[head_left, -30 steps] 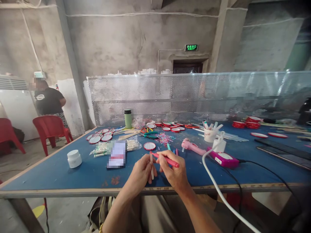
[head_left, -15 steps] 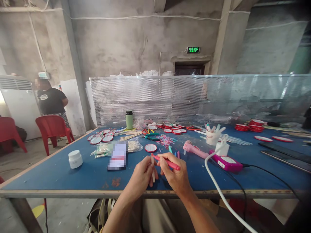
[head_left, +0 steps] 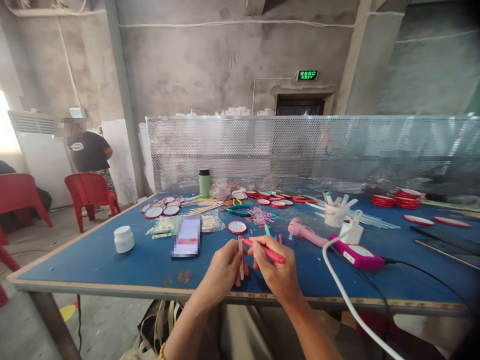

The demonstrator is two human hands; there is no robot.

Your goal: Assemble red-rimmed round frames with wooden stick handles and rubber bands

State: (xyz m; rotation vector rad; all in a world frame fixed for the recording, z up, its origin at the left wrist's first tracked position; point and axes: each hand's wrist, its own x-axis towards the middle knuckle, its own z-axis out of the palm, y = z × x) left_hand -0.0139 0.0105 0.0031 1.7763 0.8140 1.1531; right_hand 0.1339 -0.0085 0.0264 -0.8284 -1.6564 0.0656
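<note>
Between the fingers of my left hand [head_left: 227, 262] is a pale flat craft stick [head_left: 241, 267], held upright; its top end is red. My right hand [head_left: 275, 262] grips a red marker pen [head_left: 273, 253], its tip touching or very near the stick's red end. Just beyond my hands lies a round white lid with a red rim [head_left: 237, 227]. A phone [head_left: 186, 237] leans on plastic bags of sticks [head_left: 212, 222] to the left. Teal and purple pens [head_left: 280, 238] lie behind my right hand, partly hidden by it.
A white jar [head_left: 123, 240] stands at left, a green bottle [head_left: 204, 183] at the back. On the right are a pink handheld fan [head_left: 307, 232], a cup of sticks [head_left: 334, 216], a magenta device [head_left: 362, 256] and a white cable [head_left: 339, 285]. A person [head_left: 90, 150] stands beyond red chairs.
The whole scene has shifted slightly right in view as the head camera turned a little left. Both hands keep their hold on the stick and the marker pen.
</note>
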